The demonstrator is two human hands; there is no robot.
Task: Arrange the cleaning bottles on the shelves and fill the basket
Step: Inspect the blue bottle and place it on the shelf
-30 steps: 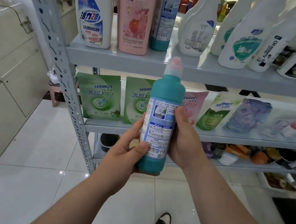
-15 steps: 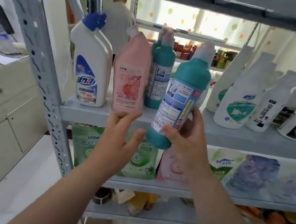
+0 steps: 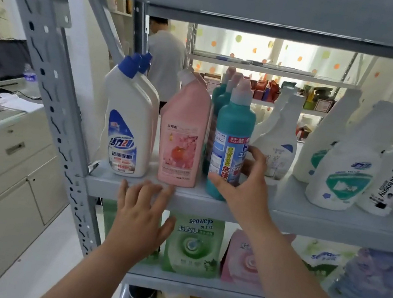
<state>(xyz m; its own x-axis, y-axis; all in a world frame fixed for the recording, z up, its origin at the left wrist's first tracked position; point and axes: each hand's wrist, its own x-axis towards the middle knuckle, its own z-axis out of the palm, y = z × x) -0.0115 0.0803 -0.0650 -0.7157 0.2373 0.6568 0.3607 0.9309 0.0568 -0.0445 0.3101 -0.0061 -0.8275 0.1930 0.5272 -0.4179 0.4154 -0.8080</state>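
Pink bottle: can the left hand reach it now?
Probably yes. The left hand is open at the shelf edge just below the pink bottle, nothing between them; the right hand grips the teal bottle beside it.

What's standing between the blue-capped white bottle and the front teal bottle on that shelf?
A pink bottle stands between the white bottle and the teal bottle, as the head view shows.

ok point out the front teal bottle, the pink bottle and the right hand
teal bottle [image 3: 236,119], head view, plain shoulder above the label
pink bottle [image 3: 186,111], head view, front face above the flower picture
right hand [image 3: 246,186], head view, back of the hand
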